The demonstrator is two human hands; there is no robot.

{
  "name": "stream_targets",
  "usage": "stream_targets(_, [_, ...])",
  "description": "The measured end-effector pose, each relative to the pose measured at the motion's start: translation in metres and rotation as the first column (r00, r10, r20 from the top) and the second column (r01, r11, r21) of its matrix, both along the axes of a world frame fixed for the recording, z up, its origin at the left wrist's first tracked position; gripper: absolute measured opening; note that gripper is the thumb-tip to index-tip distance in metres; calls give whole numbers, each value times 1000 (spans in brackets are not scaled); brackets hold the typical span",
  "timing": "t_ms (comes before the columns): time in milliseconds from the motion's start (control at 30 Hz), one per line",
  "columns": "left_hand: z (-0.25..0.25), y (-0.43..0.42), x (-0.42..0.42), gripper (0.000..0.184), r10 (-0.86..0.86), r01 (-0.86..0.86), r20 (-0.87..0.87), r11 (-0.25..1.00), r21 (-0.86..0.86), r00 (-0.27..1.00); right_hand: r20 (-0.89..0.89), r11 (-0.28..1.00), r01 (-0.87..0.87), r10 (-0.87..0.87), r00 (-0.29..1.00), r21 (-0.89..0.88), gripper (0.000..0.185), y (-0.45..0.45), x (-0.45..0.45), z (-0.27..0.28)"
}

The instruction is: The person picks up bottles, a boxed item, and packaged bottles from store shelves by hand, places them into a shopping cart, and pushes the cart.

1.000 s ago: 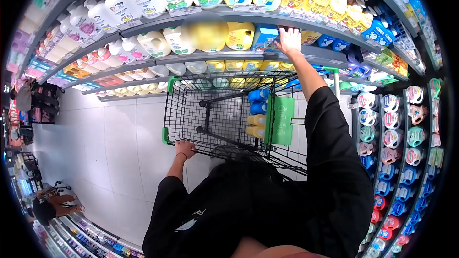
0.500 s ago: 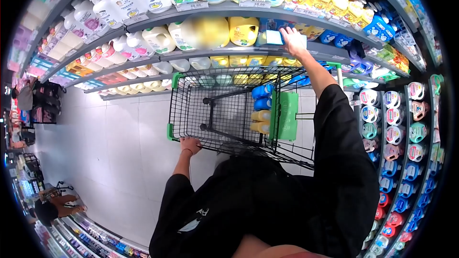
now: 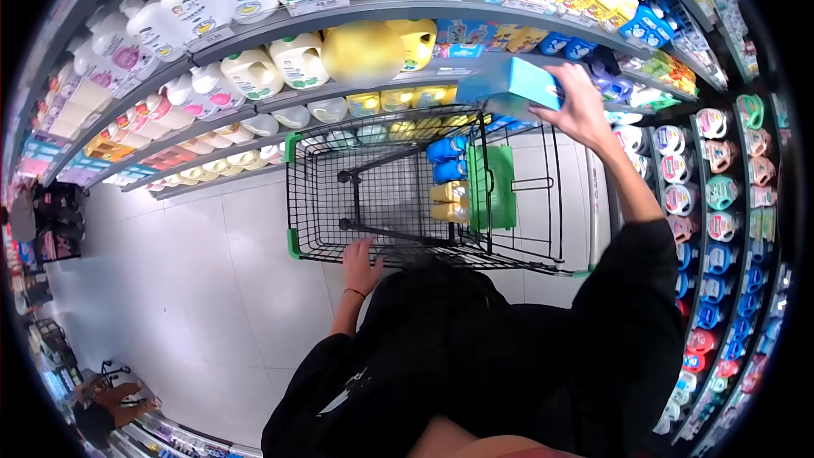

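Observation:
My right hand (image 3: 579, 106) grips a light blue box (image 3: 532, 85) by its right end, in front of the shelves and above the cart's rear part. The box's left side is blurred. My left hand (image 3: 362, 265) is at the near rim of the black wire shopping cart (image 3: 331, 246); its fingers point up at the rim, and whether they grip it is unclear. Inside the cart, blue packs (image 3: 448, 159) and yellow bottles (image 3: 449, 202) lie beside the green panel (image 3: 493, 187).
Shelves (image 3: 280, 13) of white and yellow bottles curve across the far side. Detergent bottles (image 3: 721, 192) fill racks on the right. Pale floor tiles (image 3: 186, 288) extend left of the cart. A person (image 3: 106, 407) is at the lower left.
My right hand has drawn the blue box out from the shelf toward me and to the right. My left hand has shifted right along the cart's near rim, its fingers now less wrapped.

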State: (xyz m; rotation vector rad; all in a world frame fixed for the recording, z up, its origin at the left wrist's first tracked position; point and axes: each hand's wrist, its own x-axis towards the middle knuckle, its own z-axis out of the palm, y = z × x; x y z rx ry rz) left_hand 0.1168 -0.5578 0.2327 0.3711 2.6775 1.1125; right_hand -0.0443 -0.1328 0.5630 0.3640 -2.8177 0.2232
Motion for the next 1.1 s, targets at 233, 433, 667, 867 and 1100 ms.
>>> stream_targets(233, [125, 89, -91, 91, -388, 167, 175, 702, 692, 905, 181, 826, 372, -325, 928, -424, 66, -46, 178, 94])
stream_targets(433, [134, 174, -41, 71, -815, -173, 215, 142, 975, 538, 446, 182, 626, -556, 701, -758, 62, -73, 273, 40])
stream_targets(667, [174, 216, 10, 50, -754, -367, 511, 375, 851, 414, 652, -245, 625, -481, 585, -741, 48, -40, 350, -37])
stream_targets(867, [181, 254, 78, 67, -780, -437, 585, 456, 775, 223, 651, -419, 501, -421, 632, -757, 46, 6, 440, -87])
stream_targets(1100, [162, 255, 139, 72, -567, -482, 767, 604, 635, 300, 742, -552, 567, -151, 653, -611, 48, 34, 489, -158])
